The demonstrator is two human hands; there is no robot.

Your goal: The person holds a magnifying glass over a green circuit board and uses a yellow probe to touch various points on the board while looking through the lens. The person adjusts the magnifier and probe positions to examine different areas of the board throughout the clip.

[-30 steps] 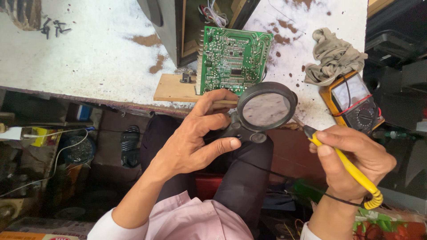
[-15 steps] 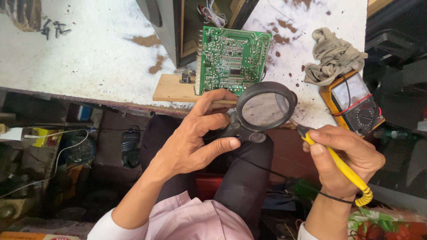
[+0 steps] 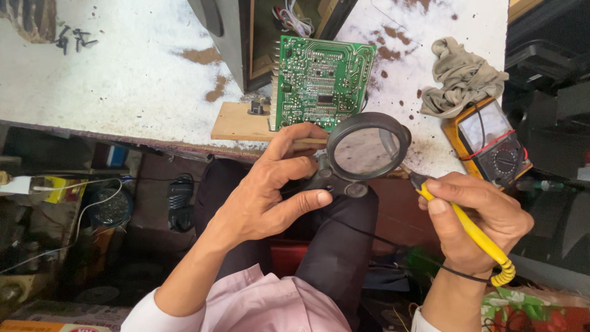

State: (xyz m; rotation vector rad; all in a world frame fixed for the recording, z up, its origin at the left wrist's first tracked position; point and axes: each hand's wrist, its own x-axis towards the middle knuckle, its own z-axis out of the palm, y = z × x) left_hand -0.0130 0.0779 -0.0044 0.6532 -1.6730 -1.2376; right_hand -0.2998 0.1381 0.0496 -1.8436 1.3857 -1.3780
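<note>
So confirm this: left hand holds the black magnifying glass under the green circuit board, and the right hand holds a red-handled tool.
Not quite: in the head view the tool in the right hand has a yellow handle, not red. The left hand does hold the black magnifying glass just below the green circuit board.

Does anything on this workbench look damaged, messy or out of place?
Yes. The white bench top is worn, with brown patches where the coating has flaked off. A crumpled rag lies partly on the yellow meter, and loose dark screws sit scattered at the far left.
</note>
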